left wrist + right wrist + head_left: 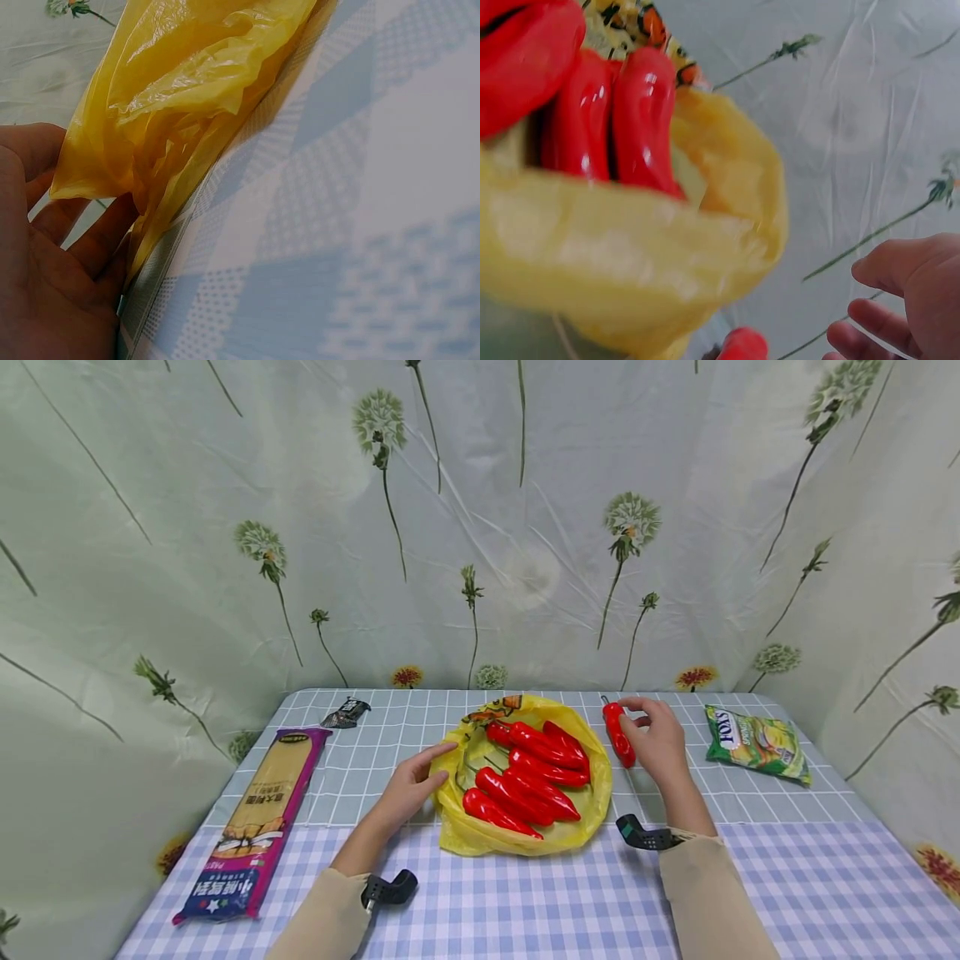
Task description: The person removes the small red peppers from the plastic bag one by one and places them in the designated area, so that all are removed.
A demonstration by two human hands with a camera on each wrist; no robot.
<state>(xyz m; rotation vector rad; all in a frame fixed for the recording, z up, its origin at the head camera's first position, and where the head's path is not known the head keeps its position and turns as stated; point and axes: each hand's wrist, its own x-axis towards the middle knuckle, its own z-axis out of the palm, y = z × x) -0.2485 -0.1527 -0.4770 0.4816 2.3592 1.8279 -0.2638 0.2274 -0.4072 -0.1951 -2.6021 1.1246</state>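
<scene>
While our left hand point(412, 778) touches the left rim of the soft yellow plastic bag point(468, 839), its thumb and fingers parted and not curled tight on the film, our right hand point(660, 737) is just beside a loose, glossy red pepper with a dark stem point(619, 737). That pepper lies on the check-covered worktop point(487, 906), right of the bag, stem end far. The right thumb and fingers stand well apart with nothing gripped between them. More shiny red peppers point(517, 793) lie inside the open bag.

We judge the step to be shifting peppers between bag and worktop, though we cannot tell which way. If this one belongs inside, we would need to pinch it, lift it over the right rim and lower it among the rest, the left hand steadying the mouth; otherwise, the right hand should reach back inside.
</scene>
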